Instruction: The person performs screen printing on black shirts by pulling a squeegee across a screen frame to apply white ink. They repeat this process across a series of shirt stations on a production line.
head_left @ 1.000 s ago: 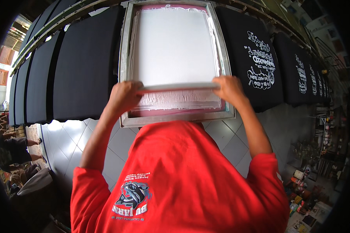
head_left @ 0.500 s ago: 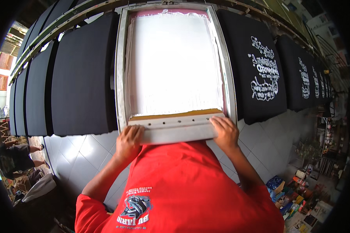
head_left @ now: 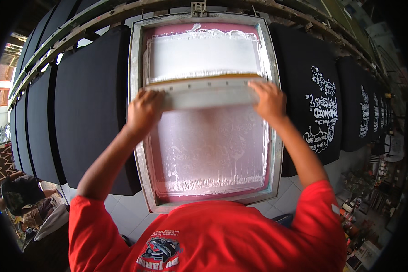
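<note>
A metal-framed printing screen (head_left: 271,140) lies lengthwise in front of me, with pink mesh inside. My left hand (head_left: 144,109) and my right hand (head_left: 269,102) are closed on opposite ends of a wide grey squeegee (head_left: 207,94), held crosswise over the screen's upper half. A pale orange edge shows along its far side. Thick white ink (head_left: 204,54) covers the mesh beyond it. The nearer mesh (head_left: 204,154) is translucent lilac, with faint stencil shapes and white streaks along its bottom.
Black fabric-covered boards (head_left: 86,109) line the left; those on the right (head_left: 294,90) carry white prints. Metal rails (head_left: 99,16) run behind them. A person in dark clothing (head_left: 18,195) is at the far left. Assorted goods (head_left: 362,195) crowd the right, beside grey floor tiles (head_left: 122,208).
The squeegee first came down to the screen's near edge, then moved up to the upper half with both hands on it. The lower mesh changed from solid white to translucent lilac.
</note>
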`<control>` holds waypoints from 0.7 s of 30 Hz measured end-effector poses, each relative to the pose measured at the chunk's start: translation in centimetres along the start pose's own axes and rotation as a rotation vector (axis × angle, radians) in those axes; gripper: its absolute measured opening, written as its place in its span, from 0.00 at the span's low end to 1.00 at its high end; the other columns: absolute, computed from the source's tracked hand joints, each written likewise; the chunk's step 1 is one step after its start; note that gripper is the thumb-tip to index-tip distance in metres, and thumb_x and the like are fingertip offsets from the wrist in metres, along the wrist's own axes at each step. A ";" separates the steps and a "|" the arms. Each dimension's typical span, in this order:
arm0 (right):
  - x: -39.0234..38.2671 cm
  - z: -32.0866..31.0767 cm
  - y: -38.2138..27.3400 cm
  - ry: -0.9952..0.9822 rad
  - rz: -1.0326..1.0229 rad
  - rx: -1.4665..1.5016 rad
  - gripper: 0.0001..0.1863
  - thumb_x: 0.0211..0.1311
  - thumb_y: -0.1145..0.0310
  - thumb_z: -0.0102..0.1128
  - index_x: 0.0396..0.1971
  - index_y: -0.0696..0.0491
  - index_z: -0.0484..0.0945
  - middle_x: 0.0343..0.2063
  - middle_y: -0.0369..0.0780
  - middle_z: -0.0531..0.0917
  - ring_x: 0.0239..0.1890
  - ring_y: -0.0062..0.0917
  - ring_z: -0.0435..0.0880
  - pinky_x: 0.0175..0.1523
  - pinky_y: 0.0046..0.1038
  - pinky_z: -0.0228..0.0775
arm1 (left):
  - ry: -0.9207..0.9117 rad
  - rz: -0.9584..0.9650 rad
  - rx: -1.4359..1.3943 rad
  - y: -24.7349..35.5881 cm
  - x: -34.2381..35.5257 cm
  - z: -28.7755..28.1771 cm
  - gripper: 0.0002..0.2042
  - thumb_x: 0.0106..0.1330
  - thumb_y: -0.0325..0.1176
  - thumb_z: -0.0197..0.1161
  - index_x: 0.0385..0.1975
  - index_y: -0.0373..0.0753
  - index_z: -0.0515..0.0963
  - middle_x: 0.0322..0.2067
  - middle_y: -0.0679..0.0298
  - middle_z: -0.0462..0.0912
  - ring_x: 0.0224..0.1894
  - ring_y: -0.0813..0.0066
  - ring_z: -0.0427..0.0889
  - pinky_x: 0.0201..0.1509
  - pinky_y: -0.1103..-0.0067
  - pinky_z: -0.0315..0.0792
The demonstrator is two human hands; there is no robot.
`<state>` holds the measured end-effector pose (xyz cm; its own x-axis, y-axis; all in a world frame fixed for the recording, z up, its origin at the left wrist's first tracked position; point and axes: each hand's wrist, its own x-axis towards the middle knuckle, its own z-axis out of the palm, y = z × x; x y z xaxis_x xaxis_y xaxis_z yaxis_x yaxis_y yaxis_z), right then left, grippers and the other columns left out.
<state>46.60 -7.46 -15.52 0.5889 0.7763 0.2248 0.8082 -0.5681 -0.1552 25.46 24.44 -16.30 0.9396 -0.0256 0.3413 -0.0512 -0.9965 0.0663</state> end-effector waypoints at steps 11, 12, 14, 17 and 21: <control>17.1 -5.5 4.9 -0.301 -0.038 0.077 0.13 0.43 0.62 0.72 0.31 0.50 0.85 0.28 0.46 0.85 0.34 0.43 0.85 0.40 0.40 0.76 | -0.268 -0.100 -0.033 -9.4 15.3 -3.8 0.17 0.53 0.35 0.66 0.44 0.44 0.83 0.35 0.53 0.85 0.38 0.53 0.85 0.46 0.66 0.79; 15.9 -6.3 4.7 -0.245 -0.049 0.071 0.13 0.43 0.62 0.71 0.31 0.50 0.85 0.28 0.46 0.85 0.34 0.43 0.85 0.40 0.40 0.76 | -0.260 -0.076 -0.047 -8.4 14.7 -4.5 0.16 0.52 0.34 0.66 0.43 0.43 0.83 0.35 0.53 0.85 0.38 0.54 0.85 0.46 0.66 0.79; 11.7 -8.5 3.0 -0.153 -0.087 0.059 0.13 0.44 0.62 0.71 0.31 0.49 0.84 0.28 0.46 0.85 0.33 0.42 0.85 0.40 0.41 0.76 | -0.258 -0.031 -0.069 -5.2 11.7 -6.7 0.14 0.52 0.31 0.65 0.40 0.42 0.84 0.35 0.56 0.85 0.38 0.56 0.85 0.45 0.67 0.79; 2.8 -11.7 -1.5 -0.189 -0.029 0.094 0.12 0.45 0.68 0.72 0.33 0.51 0.85 0.30 0.45 0.86 0.34 0.41 0.86 0.41 0.38 0.78 | -0.246 -0.052 -0.117 1.2 3.8 -10.7 0.06 0.53 0.30 0.65 0.30 0.44 0.83 0.32 0.61 0.84 0.38 0.58 0.83 0.45 0.66 0.79; -12.4 -13.2 -7.2 -0.219 -0.028 0.134 0.19 0.42 0.73 0.71 0.39 0.52 0.84 0.36 0.44 0.86 0.37 0.39 0.86 0.43 0.38 0.78 | -0.268 -0.160 -0.211 10.3 -8.3 -14.5 0.15 0.46 0.26 0.67 0.37 0.39 0.81 0.37 0.59 0.84 0.40 0.55 0.81 0.47 0.64 0.77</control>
<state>33.40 -16.56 -4.46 0.5419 0.8402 0.0197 0.8094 -0.5154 -0.2815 12.19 15.57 -4.86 0.9952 0.0816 0.0548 0.0615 -0.9520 0.3000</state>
